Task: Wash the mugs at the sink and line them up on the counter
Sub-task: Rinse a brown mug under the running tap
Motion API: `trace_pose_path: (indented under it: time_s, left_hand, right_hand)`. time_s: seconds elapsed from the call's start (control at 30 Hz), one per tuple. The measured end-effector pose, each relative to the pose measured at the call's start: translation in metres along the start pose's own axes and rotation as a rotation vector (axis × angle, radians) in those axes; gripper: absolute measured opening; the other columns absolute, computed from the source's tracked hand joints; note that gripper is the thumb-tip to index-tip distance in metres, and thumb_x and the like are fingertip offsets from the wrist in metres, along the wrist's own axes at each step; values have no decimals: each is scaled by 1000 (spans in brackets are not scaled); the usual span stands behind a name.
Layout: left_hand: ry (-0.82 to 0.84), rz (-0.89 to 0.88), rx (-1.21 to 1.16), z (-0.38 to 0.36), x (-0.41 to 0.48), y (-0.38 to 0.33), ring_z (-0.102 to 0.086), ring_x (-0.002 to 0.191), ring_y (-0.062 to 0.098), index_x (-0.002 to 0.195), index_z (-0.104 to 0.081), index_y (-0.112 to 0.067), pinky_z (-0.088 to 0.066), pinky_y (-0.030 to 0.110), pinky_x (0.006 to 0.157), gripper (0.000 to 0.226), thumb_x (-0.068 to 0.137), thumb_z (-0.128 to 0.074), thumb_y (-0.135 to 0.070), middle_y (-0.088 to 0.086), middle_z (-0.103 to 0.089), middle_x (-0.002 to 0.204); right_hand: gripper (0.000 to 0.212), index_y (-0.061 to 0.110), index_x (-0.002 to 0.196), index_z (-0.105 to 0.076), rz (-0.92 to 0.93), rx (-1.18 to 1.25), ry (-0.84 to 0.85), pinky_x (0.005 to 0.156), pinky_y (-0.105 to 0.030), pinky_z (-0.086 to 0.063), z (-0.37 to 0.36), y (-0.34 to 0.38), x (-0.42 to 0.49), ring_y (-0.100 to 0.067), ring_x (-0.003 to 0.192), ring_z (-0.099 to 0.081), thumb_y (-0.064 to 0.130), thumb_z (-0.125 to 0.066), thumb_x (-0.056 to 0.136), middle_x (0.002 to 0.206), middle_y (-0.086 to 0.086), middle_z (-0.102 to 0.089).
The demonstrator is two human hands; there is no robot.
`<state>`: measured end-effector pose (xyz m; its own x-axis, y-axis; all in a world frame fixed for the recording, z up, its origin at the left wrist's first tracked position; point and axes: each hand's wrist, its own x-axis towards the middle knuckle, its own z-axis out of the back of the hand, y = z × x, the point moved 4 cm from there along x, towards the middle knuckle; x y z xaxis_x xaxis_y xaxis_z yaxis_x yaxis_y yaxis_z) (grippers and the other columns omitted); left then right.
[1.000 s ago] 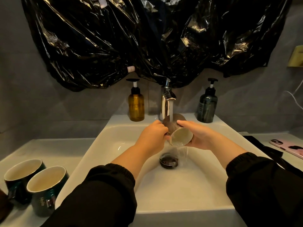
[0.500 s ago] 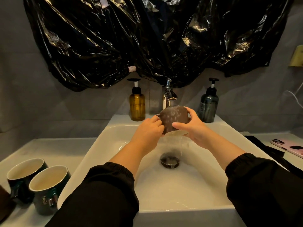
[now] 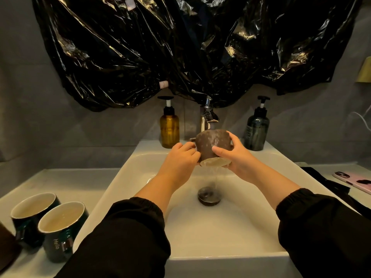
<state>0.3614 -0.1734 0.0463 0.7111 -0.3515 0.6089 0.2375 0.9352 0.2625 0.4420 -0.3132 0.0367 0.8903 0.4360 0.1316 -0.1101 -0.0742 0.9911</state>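
A brown speckled mug (image 3: 210,144) is held mouth-down over the white sink (image 3: 220,233), just below the chrome faucet (image 3: 206,119). Water pours from its rim toward the drain (image 3: 209,196). My left hand (image 3: 179,160) grips the mug at its handle side. My right hand (image 3: 233,155) wraps around its right wall, thumb across the front. Two dark green mugs stand upright on the left counter: one (image 3: 33,215) farther left, the other (image 3: 61,227) marked "Hello" beside it.
An amber pump bottle (image 3: 169,127) and a dark pump bottle (image 3: 256,131) flank the faucet. Black plastic sheeting (image 3: 180,47) hangs on the wall. A pink phone (image 3: 353,180) and dark cloth (image 3: 331,185) lie on the right counter. A brown object (image 3: 6,245) sits at the far left edge.
The mug went from tilted under the running faucet with its mouth facing me to turned mouth-down, emptying water into the sink. Both hands kept hold of it.
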Motion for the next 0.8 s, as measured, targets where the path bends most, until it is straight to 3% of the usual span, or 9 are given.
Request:
trace_pose_path:
  time_s: [0.1,0.2,0.27,0.4,0.47,0.53,0.6,0.7,0.8]
  left_hand:
    - [147,221,-212,-8,2,1,-55,102,21,100,-64,-13,-43,30,85,13,94,-55,-21,6,-64,107]
    - [232,581,-669,-8,2,2,-54,81,14,89,-58,-15,-41,25,70,18,99,-45,-23,2,-62,88]
    - [192,747,-922,-5,2,5,-54,77,14,82,-57,-14,-41,23,68,24,100,-42,-20,0,-60,78]
    - [127,1037,-1286,-7,6,6,-53,74,16,73,-53,-14,-47,30,78,34,102,-36,-22,2,-59,71]
    - [106,1184,-1557,-8,8,0,-52,68,17,71,-46,-12,-48,27,74,34,102,-37,-23,6,-53,68]
    - [105,1203,-1716,-5,9,-6,-51,63,17,70,-44,-11,-47,24,66,35,102,-37,-24,7,-50,65]
    - [148,1174,-1728,-2,9,-9,-52,63,17,71,-45,-11,-47,25,66,36,102,-37,-24,7,-51,65]
    - [228,1046,-1499,3,9,-8,-56,73,15,72,-52,-11,-45,24,76,35,102,-37,-20,6,-60,71]
    - [268,931,-1373,4,7,-6,-58,81,13,75,-58,-14,-44,26,83,34,102,-38,-17,3,-65,76]
  right_hand:
    - [69,30,146,-27,-159,-17,16,104,-41,-41,4,-6,2,-23,126,-45,50,-58,88,138,8,-39]
    - [73,20,145,-32,-304,-20,64,114,-43,-25,8,-14,4,-28,132,-40,65,-43,89,144,-5,-40]
    - [71,20,148,-27,-303,-41,49,114,-46,-22,8,-12,3,-30,136,-36,62,-38,92,146,-9,-36]
    - [37,20,125,-52,-183,-17,-63,110,-43,-32,4,5,-2,-24,125,-45,44,-39,100,132,-4,-49]
    - [25,19,117,-54,-43,-210,-210,105,-40,-39,11,20,2,-21,121,-49,32,-41,101,132,-4,-52]
    - [29,15,123,-56,145,-474,-328,104,-36,-40,15,46,9,-21,122,-48,21,-39,100,136,-6,-52]
    - [38,11,135,-48,275,-635,-343,99,-26,-34,8,76,14,-20,128,-44,15,-37,99,140,-6,-49]
    - [47,14,145,-36,390,-811,-251,97,-25,-33,-13,112,31,-21,130,-43,16,-41,98,146,-5,-43]
    - [56,19,150,-26,410,-916,-124,92,-26,-37,-33,131,47,-18,111,-52,18,-45,97,147,-6,-41]
